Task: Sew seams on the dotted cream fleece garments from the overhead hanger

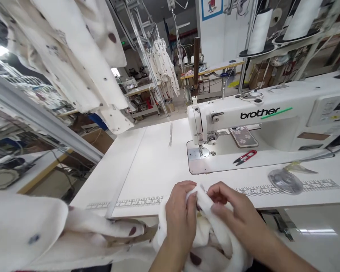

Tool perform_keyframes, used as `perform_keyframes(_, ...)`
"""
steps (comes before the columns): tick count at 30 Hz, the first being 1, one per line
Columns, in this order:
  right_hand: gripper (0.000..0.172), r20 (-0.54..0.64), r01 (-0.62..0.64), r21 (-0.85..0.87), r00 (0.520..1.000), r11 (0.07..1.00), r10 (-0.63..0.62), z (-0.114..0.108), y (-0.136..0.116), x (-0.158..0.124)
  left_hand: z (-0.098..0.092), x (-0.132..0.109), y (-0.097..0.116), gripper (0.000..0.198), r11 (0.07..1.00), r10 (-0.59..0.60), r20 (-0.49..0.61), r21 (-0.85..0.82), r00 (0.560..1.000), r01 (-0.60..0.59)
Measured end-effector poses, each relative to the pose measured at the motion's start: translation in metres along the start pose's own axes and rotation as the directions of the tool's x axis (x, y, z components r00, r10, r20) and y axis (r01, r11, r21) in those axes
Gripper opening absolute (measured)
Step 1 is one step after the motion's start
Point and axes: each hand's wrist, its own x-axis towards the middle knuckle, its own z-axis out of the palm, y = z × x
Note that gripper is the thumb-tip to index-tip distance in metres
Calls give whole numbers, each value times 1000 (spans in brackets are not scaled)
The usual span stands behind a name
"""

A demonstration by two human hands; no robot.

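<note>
A cream garment with brown and grey spots [206, 257] is bunched at the table's front edge, below the sewing machine [232, 113]. My left hand [183, 207] is closed on a rolled edge of it, thumb and fingers pinching the cloth. From the other side my right hand [232, 211] grips the same edge, its thumb and fingers bent around the fabric. Part of the garment's folds is hidden behind my hands. Beyond them the machine's needle area [201, 151] has no cloth under it.
Red-handled thread snips [245, 157] and a flowered pad [243, 136] lie on the machine bed. To the right are a clear round dish [285, 181] and a printed ruler strip [323, 184]. Spotted garments [82, 49] hang at upper left; thread cones [260, 32] stand at upper right.
</note>
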Motion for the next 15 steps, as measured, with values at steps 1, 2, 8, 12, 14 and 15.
perform_keyframes(1,21,-28,8,-80,1000,997,-10,2,-2,-3,1,2,0,14,1000,2,-14,-3,1000,-2)
perform_keyframes(2,20,-40,4,-130,999,992,-9,2,-4,-4,1,5,0,13,999,-28,-13,-32,1000,28)
perform_keyframes(8,20,284,142,-74,952,987,-116,-29,-4,32,-22,41,3,34,911,-213,460,-226,862,346)
perform_keyframes(12,22,231,137,-84,966,987,-115,-40,12,61,-23,73,-10,19,937,-171,540,-170,824,306)
perform_keyframes(14,27,57,44,-115,998,992,-38,-39,23,72,-11,89,-21,21,924,-208,539,-166,816,345)
perform_keyframes(15,27,-25,4,-140,1000,990,-8,-38,28,77,-4,97,-28,22,918,-227,538,-160,812,364)
